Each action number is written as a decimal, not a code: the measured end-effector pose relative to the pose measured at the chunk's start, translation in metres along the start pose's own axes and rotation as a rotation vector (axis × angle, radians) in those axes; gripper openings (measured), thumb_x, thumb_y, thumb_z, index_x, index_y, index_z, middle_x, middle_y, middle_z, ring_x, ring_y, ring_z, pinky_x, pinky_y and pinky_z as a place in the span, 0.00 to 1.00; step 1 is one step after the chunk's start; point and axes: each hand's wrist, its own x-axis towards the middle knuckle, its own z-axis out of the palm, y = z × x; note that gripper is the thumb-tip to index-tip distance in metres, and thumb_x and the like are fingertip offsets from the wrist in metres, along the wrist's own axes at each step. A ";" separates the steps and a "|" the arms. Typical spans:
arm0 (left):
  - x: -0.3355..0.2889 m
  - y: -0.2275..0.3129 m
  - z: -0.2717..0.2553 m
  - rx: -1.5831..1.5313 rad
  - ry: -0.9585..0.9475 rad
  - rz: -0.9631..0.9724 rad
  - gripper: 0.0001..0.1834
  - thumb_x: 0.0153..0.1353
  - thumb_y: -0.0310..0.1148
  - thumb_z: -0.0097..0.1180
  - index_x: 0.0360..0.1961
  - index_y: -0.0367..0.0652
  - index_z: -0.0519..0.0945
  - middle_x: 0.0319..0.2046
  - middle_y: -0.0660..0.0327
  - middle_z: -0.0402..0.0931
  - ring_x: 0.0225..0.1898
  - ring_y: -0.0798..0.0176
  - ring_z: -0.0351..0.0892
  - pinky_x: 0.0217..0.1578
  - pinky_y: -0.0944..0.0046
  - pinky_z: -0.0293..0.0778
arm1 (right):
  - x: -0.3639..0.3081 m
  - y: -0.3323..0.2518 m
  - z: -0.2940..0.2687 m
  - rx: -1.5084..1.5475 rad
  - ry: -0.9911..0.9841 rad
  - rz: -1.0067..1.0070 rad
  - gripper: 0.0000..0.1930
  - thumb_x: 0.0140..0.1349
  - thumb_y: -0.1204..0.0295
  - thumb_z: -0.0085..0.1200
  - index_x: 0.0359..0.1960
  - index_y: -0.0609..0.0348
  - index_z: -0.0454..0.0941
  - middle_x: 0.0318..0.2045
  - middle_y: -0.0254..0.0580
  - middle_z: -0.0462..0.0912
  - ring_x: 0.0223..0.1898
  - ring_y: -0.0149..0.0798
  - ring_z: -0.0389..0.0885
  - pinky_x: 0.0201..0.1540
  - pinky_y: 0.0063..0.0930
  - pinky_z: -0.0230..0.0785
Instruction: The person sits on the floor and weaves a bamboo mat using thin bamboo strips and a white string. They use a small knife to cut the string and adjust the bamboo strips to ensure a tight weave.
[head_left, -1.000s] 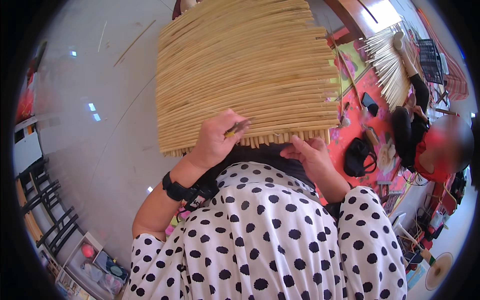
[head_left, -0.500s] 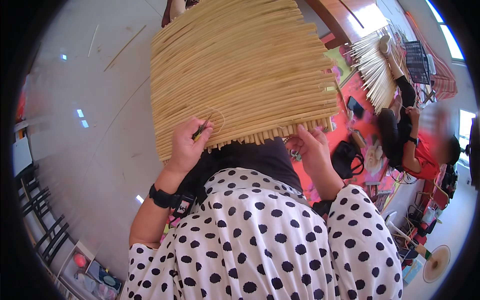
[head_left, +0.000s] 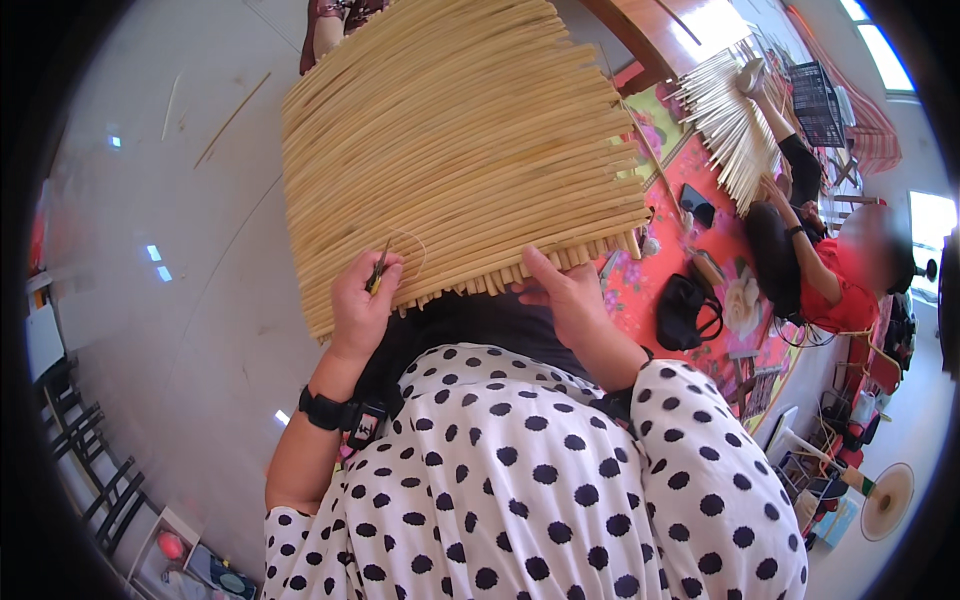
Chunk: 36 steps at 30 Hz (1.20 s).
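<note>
A wide mat of pale yellow stalks [head_left: 450,150], laid side by side in rows, rests across my lap, its uneven ends along the near and right edges. My left hand [head_left: 360,305] is closed on small pointed thread snips [head_left: 377,272] with a bit of yellow on them, over the mat's near left part. From beside that hand a thin pale thread [head_left: 424,258] loops over the stalks. At the near edge, my right hand [head_left: 572,305] grips the mat, thumb on top and the other fingers partly hidden beneath.
To the right, another person in a red top [head_left: 840,285] sits by a spread of pale stalks [head_left: 735,125]. A black bag [head_left: 685,312] and a phone [head_left: 697,205] lie on a red floral cloth [head_left: 650,290]. Loose sticks [head_left: 232,120] lie on the grey floor.
My right hand has slid left along the mat's near edge. The mat and my left hand with the snips appear slightly farther left in view. The other person's arm has moved toward the stalks.
</note>
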 end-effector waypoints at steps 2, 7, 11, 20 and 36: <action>-0.001 0.000 0.001 -0.013 0.007 -0.012 0.05 0.63 0.27 0.56 0.35 0.35 0.78 0.28 0.65 0.77 0.29 0.74 0.72 0.33 0.72 0.71 | 0.001 0.001 -0.002 0.026 0.000 -0.018 0.20 0.60 0.62 0.62 0.47 0.64 0.76 0.38 0.42 0.83 0.32 0.34 0.83 0.30 0.24 0.76; 0.000 0.003 0.000 0.011 0.008 -0.007 0.05 0.64 0.27 0.57 0.35 0.35 0.78 0.29 0.65 0.77 0.29 0.75 0.71 0.33 0.72 0.70 | 0.000 0.002 0.004 0.089 0.033 -0.095 0.16 0.60 0.64 0.63 0.40 0.66 0.79 0.32 0.40 0.83 0.28 0.30 0.82 0.29 0.21 0.76; 0.000 0.000 0.000 0.015 0.011 -0.031 0.04 0.62 0.26 0.57 0.35 0.36 0.79 0.28 0.61 0.77 0.28 0.69 0.75 0.33 0.70 0.71 | 0.004 0.004 0.000 0.049 -0.003 -0.098 0.16 0.60 0.65 0.63 0.40 0.66 0.79 0.31 0.40 0.83 0.29 0.30 0.82 0.30 0.21 0.76; -0.003 -0.002 0.000 -0.071 0.015 -0.072 0.03 0.63 0.24 0.56 0.36 0.36 0.78 0.30 0.62 0.79 0.30 0.72 0.76 0.33 0.71 0.73 | 0.002 0.008 -0.029 -0.039 -0.204 0.034 0.16 0.62 0.65 0.60 0.42 0.69 0.80 0.32 0.41 0.83 0.29 0.30 0.82 0.33 0.20 0.76; -0.002 -0.003 -0.001 -0.035 0.023 -0.034 0.04 0.64 0.27 0.56 0.36 0.37 0.79 0.25 0.69 0.73 0.25 0.77 0.68 0.28 0.75 0.66 | 0.007 0.000 -0.032 0.210 0.071 -0.160 0.22 0.62 0.62 0.60 0.50 0.65 0.73 0.43 0.41 0.80 0.43 0.33 0.81 0.40 0.26 0.76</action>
